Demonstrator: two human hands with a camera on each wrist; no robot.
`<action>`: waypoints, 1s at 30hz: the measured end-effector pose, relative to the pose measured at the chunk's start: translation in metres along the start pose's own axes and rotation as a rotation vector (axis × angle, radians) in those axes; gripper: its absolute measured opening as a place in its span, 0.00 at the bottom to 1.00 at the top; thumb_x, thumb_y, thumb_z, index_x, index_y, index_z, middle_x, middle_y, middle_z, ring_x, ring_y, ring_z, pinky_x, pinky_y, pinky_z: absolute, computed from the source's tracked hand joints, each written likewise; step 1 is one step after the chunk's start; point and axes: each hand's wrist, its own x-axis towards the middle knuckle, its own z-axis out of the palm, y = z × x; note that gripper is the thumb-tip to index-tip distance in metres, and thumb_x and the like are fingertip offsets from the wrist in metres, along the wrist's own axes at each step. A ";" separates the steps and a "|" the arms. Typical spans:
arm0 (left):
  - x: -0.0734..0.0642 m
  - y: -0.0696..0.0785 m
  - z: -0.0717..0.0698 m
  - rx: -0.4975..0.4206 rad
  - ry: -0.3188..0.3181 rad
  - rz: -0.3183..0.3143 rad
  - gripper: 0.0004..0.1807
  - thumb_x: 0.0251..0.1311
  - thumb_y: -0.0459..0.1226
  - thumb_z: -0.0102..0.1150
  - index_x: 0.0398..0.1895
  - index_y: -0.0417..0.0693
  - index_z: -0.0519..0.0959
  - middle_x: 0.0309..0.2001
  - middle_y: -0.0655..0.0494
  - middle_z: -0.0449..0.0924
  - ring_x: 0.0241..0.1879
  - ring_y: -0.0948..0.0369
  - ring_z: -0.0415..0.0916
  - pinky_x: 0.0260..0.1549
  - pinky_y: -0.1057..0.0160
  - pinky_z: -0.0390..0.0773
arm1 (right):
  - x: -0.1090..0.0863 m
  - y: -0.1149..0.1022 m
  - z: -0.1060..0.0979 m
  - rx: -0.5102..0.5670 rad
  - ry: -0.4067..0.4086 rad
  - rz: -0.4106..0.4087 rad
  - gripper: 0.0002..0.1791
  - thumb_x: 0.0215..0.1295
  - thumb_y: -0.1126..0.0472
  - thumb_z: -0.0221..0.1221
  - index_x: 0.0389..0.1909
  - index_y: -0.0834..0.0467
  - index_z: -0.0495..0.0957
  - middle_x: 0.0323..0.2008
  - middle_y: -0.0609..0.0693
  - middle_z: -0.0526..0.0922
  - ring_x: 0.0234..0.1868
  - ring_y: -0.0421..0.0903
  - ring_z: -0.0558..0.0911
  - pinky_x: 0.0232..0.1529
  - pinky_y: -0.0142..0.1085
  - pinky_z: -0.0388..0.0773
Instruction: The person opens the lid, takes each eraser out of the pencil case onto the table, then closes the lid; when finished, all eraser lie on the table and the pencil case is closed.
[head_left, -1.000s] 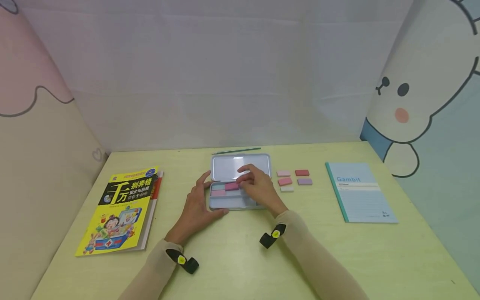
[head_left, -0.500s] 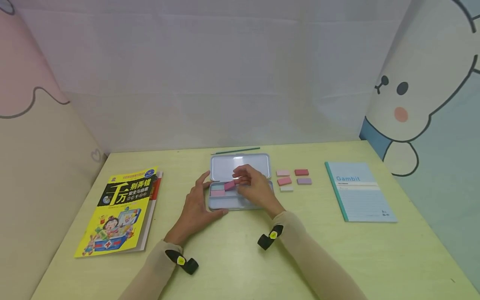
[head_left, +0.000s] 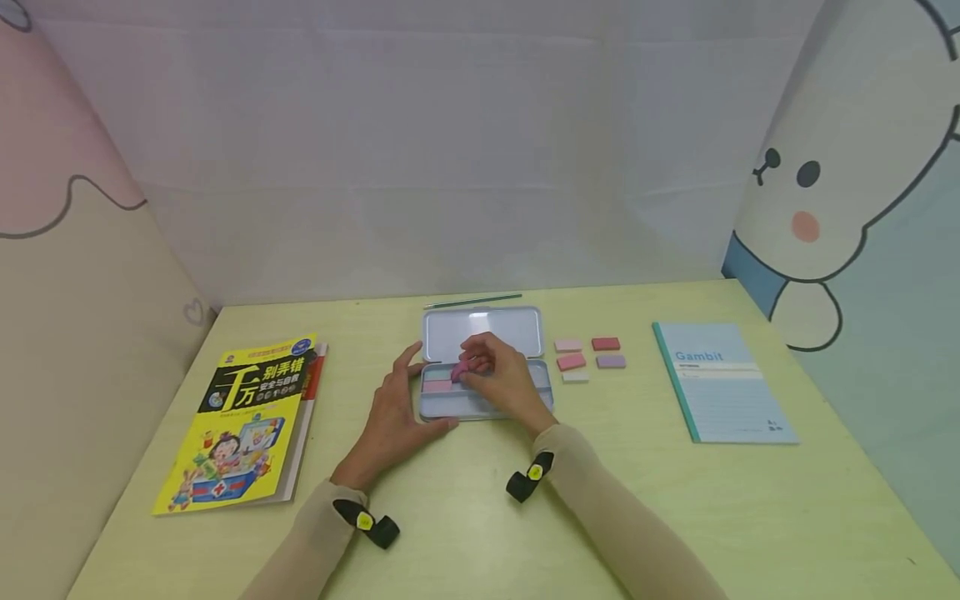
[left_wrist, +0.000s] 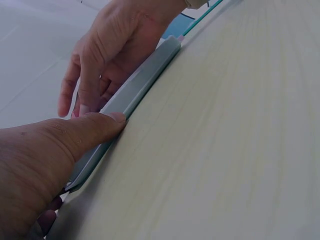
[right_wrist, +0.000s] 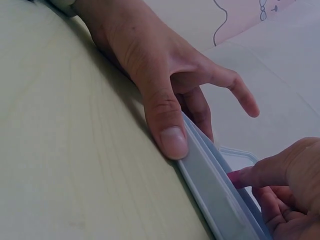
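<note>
A flat pale-blue hinged case [head_left: 450, 407] lies with its lid [head_left: 441, 332] folded back. My left hand [head_left: 392, 418] holds its left end, thumb on the front edge and fingers at the back-left corner; the left wrist view shows that thumb [left_wrist: 100, 129] on the rim. My right hand [head_left: 508, 385] is over the case and pinches a small magenta block [head_left: 458, 372], tilted above the back compartment. Only the tip of the magenta block [right_wrist: 233, 177] shows in the right wrist view. Left of it, a light pink block [head_left: 436, 386] and a pale teal one sit in the back compartment.
Right of the case lie several small blocks, among them a red one [head_left: 606, 343] and a purple one [head_left: 611, 362]. A thin green pencil-like stick [head_left: 472, 301] lies behind the lid. Yellow book [head_left: 240, 425] at left, blue notebook [head_left: 723, 392] at right.
My right hand has moved a little left, and the magenta block has turned from lying level to a steep tilt in its fingers. The left hand stays on the case.
</note>
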 end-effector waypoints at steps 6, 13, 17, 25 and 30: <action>0.000 0.000 0.001 0.000 0.004 0.015 0.69 0.49 0.47 0.85 0.87 0.61 0.45 0.74 0.44 0.76 0.70 0.42 0.72 0.72 0.31 0.65 | -0.001 -0.002 0.001 -0.001 0.008 0.016 0.23 0.62 0.72 0.72 0.57 0.61 0.80 0.49 0.57 0.91 0.46 0.48 0.87 0.51 0.31 0.84; -0.001 -0.002 0.001 -0.002 0.003 0.009 0.69 0.48 0.48 0.86 0.87 0.61 0.44 0.74 0.44 0.76 0.71 0.41 0.71 0.73 0.32 0.64 | -0.003 -0.003 0.001 -0.015 0.011 0.018 0.22 0.63 0.70 0.72 0.58 0.61 0.80 0.49 0.56 0.92 0.46 0.47 0.87 0.53 0.32 0.85; 0.000 -0.003 0.001 -0.006 0.008 0.018 0.69 0.48 0.48 0.86 0.87 0.61 0.45 0.74 0.44 0.76 0.70 0.42 0.72 0.73 0.32 0.64 | -0.005 -0.005 -0.003 -0.037 0.036 0.023 0.22 0.63 0.69 0.73 0.57 0.59 0.81 0.49 0.54 0.92 0.47 0.47 0.88 0.55 0.36 0.86; 0.000 -0.002 0.000 -0.008 0.007 0.008 0.70 0.48 0.48 0.86 0.87 0.61 0.45 0.74 0.44 0.76 0.71 0.41 0.71 0.74 0.32 0.64 | -0.012 -0.008 -0.018 0.023 0.034 0.059 0.23 0.64 0.69 0.70 0.60 0.60 0.84 0.50 0.57 0.91 0.49 0.51 0.90 0.56 0.38 0.87; -0.001 0.000 0.000 -0.011 0.002 -0.002 0.70 0.48 0.48 0.86 0.87 0.61 0.45 0.75 0.44 0.75 0.71 0.41 0.70 0.73 0.31 0.65 | -0.021 -0.010 -0.028 0.079 0.024 0.046 0.22 0.65 0.69 0.69 0.61 0.63 0.84 0.52 0.60 0.91 0.52 0.53 0.89 0.56 0.32 0.86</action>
